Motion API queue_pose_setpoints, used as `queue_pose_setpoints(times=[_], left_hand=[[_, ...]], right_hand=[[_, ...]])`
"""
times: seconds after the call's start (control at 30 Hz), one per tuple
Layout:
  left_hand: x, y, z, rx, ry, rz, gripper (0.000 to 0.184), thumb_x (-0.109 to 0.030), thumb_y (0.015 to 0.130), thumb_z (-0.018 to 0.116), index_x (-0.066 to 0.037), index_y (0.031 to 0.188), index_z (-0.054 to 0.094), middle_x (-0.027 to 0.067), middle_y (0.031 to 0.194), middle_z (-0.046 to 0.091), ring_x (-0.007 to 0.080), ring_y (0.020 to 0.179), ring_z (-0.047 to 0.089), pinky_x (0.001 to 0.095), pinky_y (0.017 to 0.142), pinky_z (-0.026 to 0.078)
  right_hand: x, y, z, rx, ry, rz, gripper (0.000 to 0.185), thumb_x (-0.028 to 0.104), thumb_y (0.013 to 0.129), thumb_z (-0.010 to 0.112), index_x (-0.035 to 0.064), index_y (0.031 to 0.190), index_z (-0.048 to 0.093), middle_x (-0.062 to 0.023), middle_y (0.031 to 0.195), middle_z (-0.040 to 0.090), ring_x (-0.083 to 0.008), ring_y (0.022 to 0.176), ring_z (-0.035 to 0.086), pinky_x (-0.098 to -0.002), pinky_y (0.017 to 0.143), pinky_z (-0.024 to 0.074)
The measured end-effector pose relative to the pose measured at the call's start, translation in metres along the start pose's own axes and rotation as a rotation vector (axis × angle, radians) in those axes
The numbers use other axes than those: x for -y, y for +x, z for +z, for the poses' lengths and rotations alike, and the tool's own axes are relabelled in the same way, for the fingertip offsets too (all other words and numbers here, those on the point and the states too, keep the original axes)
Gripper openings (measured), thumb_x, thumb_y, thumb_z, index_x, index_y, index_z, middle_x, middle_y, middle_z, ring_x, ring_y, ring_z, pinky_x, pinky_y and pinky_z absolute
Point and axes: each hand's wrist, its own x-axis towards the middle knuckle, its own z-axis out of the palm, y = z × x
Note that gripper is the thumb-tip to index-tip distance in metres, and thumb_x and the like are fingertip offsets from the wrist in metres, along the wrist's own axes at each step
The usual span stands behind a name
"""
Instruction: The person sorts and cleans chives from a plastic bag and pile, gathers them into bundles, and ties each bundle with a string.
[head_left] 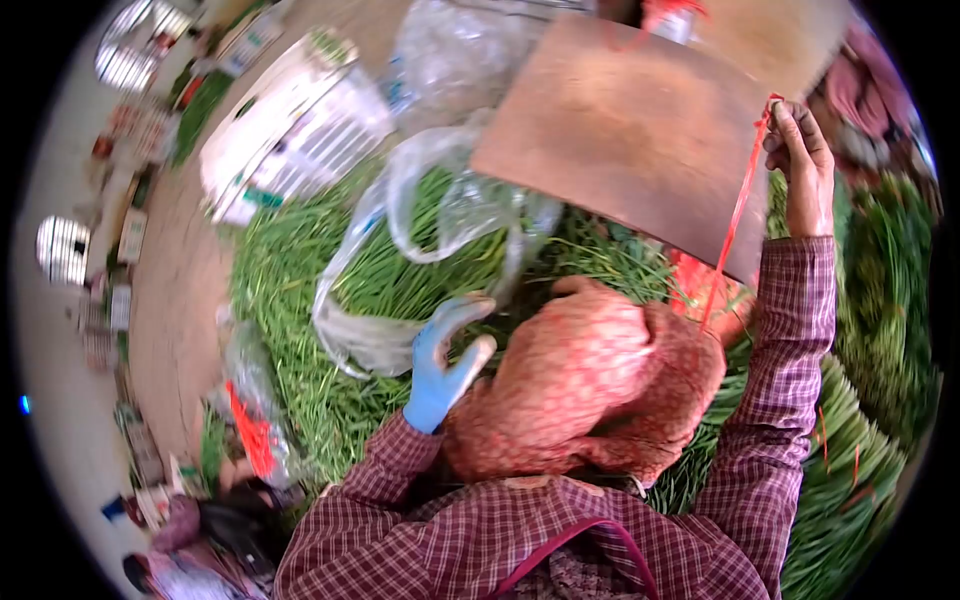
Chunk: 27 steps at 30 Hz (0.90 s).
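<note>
My right hand (803, 160) is raised at the right, its thumb and fingers pinched on a red plastic string (737, 215). The string runs taut down from the fingers toward my knee. My left hand (443, 355), in a blue glove with bare fingertips, has its thumb and fingers apart with nothing between them. Close beside it lies a clear plastic bag (375, 340), spread open over long green stalks (420, 285). Red patterned trousers (570, 380) cover my bent legs, just right of the left hand.
A brown board (630, 130) stands ahead of me. Bundled green stalks (840, 470) are piled at the right. A white sack (290, 125) lies at the upper left, and another person (200, 550) is at the lower left.
</note>
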Motion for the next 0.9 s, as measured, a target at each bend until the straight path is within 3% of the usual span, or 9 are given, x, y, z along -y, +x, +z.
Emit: queue_pose_setpoints(times=[0.1, 0.23, 0.3, 0.37, 0.43, 0.53, 0.57, 0.7, 0.9], left_hand=[[0.042, -0.034, -0.058, -0.262, 0.024, -0.304, 0.030, -0.016, 0.085, 0.065, 0.000, 0.111, 0.063, 0.0102, 0.106, 0.065, 0.0208, 0.101, 0.061, 0.0327, 0.091, 0.047], [0.109, -0.061, -0.133, -0.485, 0.117, -0.277, 0.022, -0.008, 0.088, 0.059, 0.001, 0.108, 0.063, 0.0083, 0.102, 0.066, 0.0171, 0.096, 0.061, 0.0291, 0.088, 0.048], [0.125, -0.064, -0.152, -0.505, 0.164, -0.241, 0.025, -0.010, 0.087, 0.061, 0.000, 0.109, 0.062, 0.0097, 0.103, 0.065, 0.0194, 0.098, 0.061, 0.0298, 0.089, 0.047], [0.134, -0.054, -0.166, -0.458, 0.371, -0.221, 0.027, -0.013, 0.086, 0.062, -0.001, 0.111, 0.062, 0.0111, 0.104, 0.065, 0.0214, 0.098, 0.061, 0.0315, 0.089, 0.047], [0.146, -0.044, -0.175, -0.392, 0.574, -0.199, 0.030, -0.016, 0.086, 0.063, -0.002, 0.112, 0.061, 0.0126, 0.106, 0.064, 0.0234, 0.098, 0.060, 0.0333, 0.089, 0.046], [0.167, -0.025, -0.186, -0.301, 0.741, -0.163, 0.034, -0.026, 0.087, 0.061, -0.004, 0.114, 0.061, 0.0147, 0.107, 0.063, 0.0281, 0.097, 0.060, 0.0384, 0.088, 0.045], [0.173, -0.019, -0.186, -0.265, 0.812, -0.181, 0.037, -0.030, 0.088, 0.061, -0.005, 0.115, 0.059, 0.0151, 0.108, 0.062, 0.0297, 0.100, 0.059, 0.0402, 0.089, 0.044], [0.205, -0.011, -0.179, -0.183, 0.959, -0.245, 0.047, -0.037, 0.088, 0.060, -0.008, 0.124, 0.054, 0.0174, 0.109, 0.061, 0.0328, 0.105, 0.056, 0.0422, 0.093, 0.042], [0.228, -0.035, -0.143, -0.217, 0.942, -0.236, 0.050, -0.037, 0.086, 0.061, -0.013, 0.129, 0.052, 0.0179, 0.125, 0.051, 0.0343, 0.116, 0.048, 0.0449, 0.097, 0.039]], right_hand=[[-0.033, 0.032, 0.026, 0.073, -0.097, 0.011, 0.029, 0.034, 0.090, 0.063, 0.0077, 0.101, 0.065, 0.0015, 0.087, 0.063, -0.0051, 0.068, 0.054, -0.0206, 0.059, 0.0427], [-0.083, 0.065, 0.057, 0.118, -0.459, 0.061, 0.042, 0.043, 0.088, 0.062, 0.0070, 0.109, 0.063, -0.0064, 0.094, 0.069, -0.0141, 0.080, 0.064, -0.0262, 0.068, 0.0498], [-0.105, 0.072, 0.062, 0.130, -1.195, -0.211, 0.048, 0.043, 0.087, 0.062, 0.0068, 0.118, 0.059, -0.0116, 0.101, 0.069, -0.0210, 0.092, 0.067, -0.0311, 0.073, 0.0525], [-0.067, 0.053, 0.101, 0.189, -1.174, -0.223, 0.045, 0.035, 0.088, 0.061, 0.0076, 0.123, 0.055, -0.0139, 0.106, 0.068, -0.0244, 0.102, 0.065, -0.0351, 0.079, 0.0526], [-0.021, 0.022, 0.153, 0.298, -0.791, -0.320, 0.039, 0.027, 0.089, 0.060, 0.0076, 0.123, 0.056, -0.0110, 0.104, 0.069, -0.0240, 0.100, 0.066, -0.0343, 0.079, 0.0525], [0.024, -0.044, 0.258, 0.508, -0.687, -0.596, 0.029, 0.020, 0.087, 0.061, 0.0076, 0.113, 0.062, -0.0114, 0.098, 0.069, -0.0241, 0.087, 0.068, -0.0338, 0.076, 0.0543], [0.032, -0.072, 0.292, 0.685, -0.569, -0.473, 0.024, 0.020, 0.087, 0.061, 0.0091, 0.108, 0.064, -0.0121, 0.099, 0.069, -0.0253, 0.084, 0.068, -0.0356, 0.075, 0.0545], [-0.038, -0.157, 0.416, 1.113, -0.659, -0.573, 0.026, 0.026, 0.085, 0.062, 0.0114, 0.107, 0.064, -0.0099, 0.103, 0.065, -0.0292, 0.094, 0.064, -0.0419, 0.079, 0.0528], [-0.116, -0.215, 0.485, 1.258, -0.973, -0.582, 0.059, 0.035, 0.078, 0.072, 0.0067, 0.125, 0.052, -0.0102, 0.120, 0.056, -0.0255, 0.118, 0.050, -0.0405, 0.101, 0.0364]])
